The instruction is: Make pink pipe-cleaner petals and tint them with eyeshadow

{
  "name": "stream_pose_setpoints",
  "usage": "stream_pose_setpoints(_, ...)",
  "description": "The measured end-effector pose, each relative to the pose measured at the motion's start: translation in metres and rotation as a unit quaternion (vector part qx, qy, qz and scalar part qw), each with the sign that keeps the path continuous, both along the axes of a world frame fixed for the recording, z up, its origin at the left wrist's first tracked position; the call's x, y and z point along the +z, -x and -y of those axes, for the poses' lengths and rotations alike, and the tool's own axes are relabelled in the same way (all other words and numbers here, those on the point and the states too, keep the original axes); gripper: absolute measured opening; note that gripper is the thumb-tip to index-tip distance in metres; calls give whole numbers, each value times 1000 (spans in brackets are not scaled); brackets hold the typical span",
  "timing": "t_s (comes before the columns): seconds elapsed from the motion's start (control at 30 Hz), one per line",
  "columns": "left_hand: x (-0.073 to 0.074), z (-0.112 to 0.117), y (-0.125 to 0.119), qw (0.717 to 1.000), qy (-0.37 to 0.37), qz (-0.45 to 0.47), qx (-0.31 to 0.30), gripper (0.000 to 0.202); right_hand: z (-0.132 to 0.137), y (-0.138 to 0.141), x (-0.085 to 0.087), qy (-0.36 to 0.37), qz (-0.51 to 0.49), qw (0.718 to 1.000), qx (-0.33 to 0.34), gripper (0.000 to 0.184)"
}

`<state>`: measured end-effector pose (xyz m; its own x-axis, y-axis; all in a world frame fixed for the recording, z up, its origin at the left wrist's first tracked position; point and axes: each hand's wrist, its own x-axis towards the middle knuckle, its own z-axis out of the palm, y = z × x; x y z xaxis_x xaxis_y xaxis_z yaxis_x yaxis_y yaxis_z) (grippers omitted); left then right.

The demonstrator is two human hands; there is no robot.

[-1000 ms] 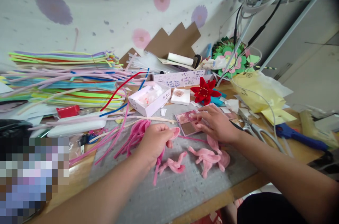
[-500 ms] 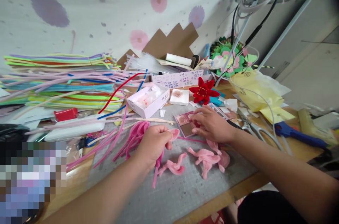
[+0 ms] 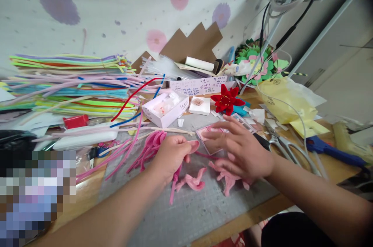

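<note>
My left hand (image 3: pixel 170 157) is closed in a pinch on a small pink fuzzy petal (image 3: pixel 194 146), and most of the petal is hidden behind the fingers. Fingers spread and blurred by motion, my right hand (image 3: pixel 243 151) hovers over a make-up palette (image 3: pixel 203 133) with pinkish pans, holding nothing. Below the hands, one twisted pink pipe-cleaner piece (image 3: pixel 192 182) lies on the grey cutting mat (image 3: pixel 175 219). More pink twisted pieces (image 3: pixel 227 181) lie partly under my right hand. Beside my left wrist is a bunch of looped magenta pipe cleaners (image 3: pixel 150 148).
Bundles of coloured pipe cleaners (image 3: pixel 72 83) fill the back left. A white box (image 3: pixel 166 112), a red fuzzy flower (image 3: pixel 227 100) and a white square case (image 3: pixel 199 105) stand behind the palette. Scissors (image 3: pixel 287 148) and a blue-handled tool (image 3: pixel 335 151) lie at right.
My right hand has lifted off the palette and come back toward me, its fingers spreading. My left hand keeps its pinch on the petal, which is turned so less of it shows.
</note>
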<state>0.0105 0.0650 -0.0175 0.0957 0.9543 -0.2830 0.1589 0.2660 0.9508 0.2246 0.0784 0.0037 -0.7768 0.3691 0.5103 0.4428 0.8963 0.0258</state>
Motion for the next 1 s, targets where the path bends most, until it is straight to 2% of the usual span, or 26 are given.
stream_pose_setpoints(0.17,0,-1,0,1000,0,15,5,32,17,12,-6,-48,63,996,47,24)
stream_pose_setpoints(0.3,1,-1,0,1000,12,27,6,32,16,11,-10,-83,66,993,41,20)
stream_pose_setpoints(0.43,1,-2,1,999,6,36,9,27,17,12,-9,-85,57,994,24,20)
stream_pose_setpoints(0.53,-1,-2,1,999,8,41,4,31,18,15,-8,-81,61,994,49,20)
stream_pose_setpoints(0.67,-2,1,-1,1000,-14,-4,1,27,18,18,-3,-31,8,999,21,23)
stream_pose_setpoints(0.73,-2,3,-2,996,-58,-61,0,26,17,20,0,22,3,1000,-1,28)
stream_pose_setpoints(0.83,-2,7,-3,985,-116,-128,-8,24,16,22,2,80,16,997,3,34)
stream_pose_setpoints(1.0,-3,3,-2,980,-129,-150,-26,24,17,15,4,80,11,997,16,30)
